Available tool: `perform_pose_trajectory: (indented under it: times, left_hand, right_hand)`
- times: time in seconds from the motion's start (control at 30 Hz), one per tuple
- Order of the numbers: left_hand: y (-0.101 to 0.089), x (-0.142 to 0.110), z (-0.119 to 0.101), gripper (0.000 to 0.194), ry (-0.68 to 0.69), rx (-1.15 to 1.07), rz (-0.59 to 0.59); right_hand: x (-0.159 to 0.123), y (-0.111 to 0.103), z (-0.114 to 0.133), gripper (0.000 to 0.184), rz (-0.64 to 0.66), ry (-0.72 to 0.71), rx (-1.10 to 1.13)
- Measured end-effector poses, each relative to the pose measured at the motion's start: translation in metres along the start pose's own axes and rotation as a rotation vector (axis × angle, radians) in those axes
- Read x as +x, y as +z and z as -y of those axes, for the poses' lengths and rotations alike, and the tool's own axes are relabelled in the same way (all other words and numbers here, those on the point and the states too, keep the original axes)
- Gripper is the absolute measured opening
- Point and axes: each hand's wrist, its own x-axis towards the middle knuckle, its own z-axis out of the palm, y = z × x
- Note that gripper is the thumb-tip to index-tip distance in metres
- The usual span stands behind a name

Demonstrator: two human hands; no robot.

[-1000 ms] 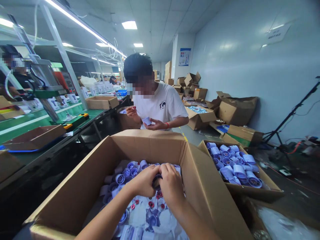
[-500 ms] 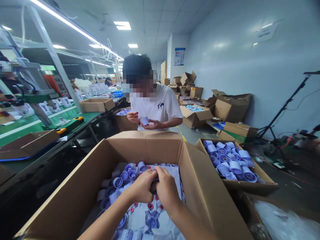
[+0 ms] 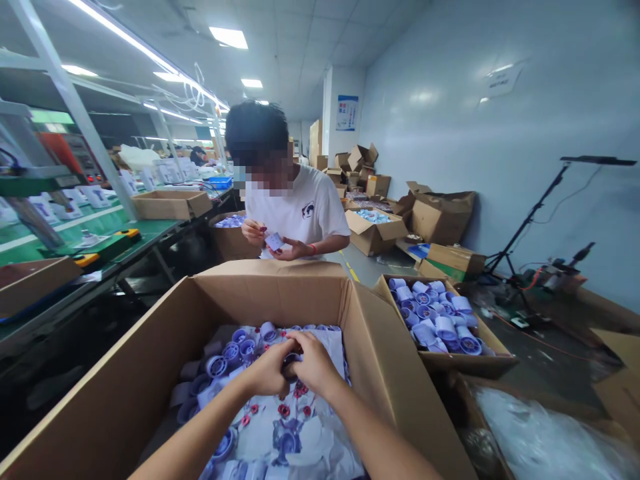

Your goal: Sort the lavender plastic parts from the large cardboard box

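Note:
Over the open cardboard box (image 3: 383, 360), my left hand (image 3: 270, 369) and my right hand (image 3: 316, 363) meet with curled fingers around a lavender cup-shaped plastic part (image 3: 293, 360). Most of that part is hidden behind the fingers and only a bit of its round rim shows. Below them, several small red ring-shaped pieces (image 3: 284, 410) lie on white sheeting (image 3: 320, 437). More lavender cup-shaped parts (image 3: 217, 366) lie to the left of my left hand, inside the same box, some on their sides.
Across the box a co-worker (image 3: 320, 207) holds a lavender cup and a small red piece. To the right stands a carton (image 3: 493, 363) full of lavender cups, with clear plastic bags (image 3: 530, 427) nearer. A green workbench (image 3: 165, 233) runs along the left.
The camera view has turned slightly right, so everything sits further left. My hands stay together on the part with little change. The co-worker's hand with the red piece is a little nearer the cup.

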Motion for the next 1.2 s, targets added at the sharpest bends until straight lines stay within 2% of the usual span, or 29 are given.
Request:
perform_pose_trajectory:
  times: [0.07, 0.17, 0.27, 0.4, 0.53, 0.67, 0.9, 1.2]
  left_hand:
    - [0.001, 0.003, 0.002, 0.065, 0.027, -0.064, -0.023]
    - [-0.002, 0.003, -0.001, 0.059, 0.072, -0.083, -0.101]
    - [-0.006, 0.001, -0.004, 0.049, 0.045, -0.034, -0.183]
    - [-0.006, -0.001, -0.009, 0.046, 0.105, 0.061, -0.297]
    - [-0.001, 0.0, -0.017, 0.043, 0.236, 0.14, -0.414]
    - [0.004, -0.001, -0.028, 0.042, 0.25, 0.189, -0.503]
    - [-0.001, -0.004, -0.046, 0.04, 0.136, 0.268, -0.42]
    - [-0.006, -0.004, -0.05, 0.041, 0.146, 0.249, -0.422]
  right_hand:
    - [0.003, 0.002, -0.006, 0.063, -0.021, 0.023, 0.083]
    - [0.004, 0.004, -0.009, 0.053, -0.067, 0.089, 0.224]
    - [0.002, 0.005, -0.008, 0.04, -0.063, 0.15, 0.38]
    - [0.0, 0.009, -0.003, 0.038, -0.074, 0.175, 0.595]
    - [-0.003, 0.016, 0.002, 0.039, -0.122, 0.137, 0.643]
    - [-0.008, 0.02, 0.009, 0.043, -0.189, 0.177, 0.664]
    - [-0.012, 0.015, 0.022, 0.038, -0.138, 0.132, 0.807]
    - [-0.011, 0.019, 0.026, 0.038, -0.15, 0.186, 0.938]
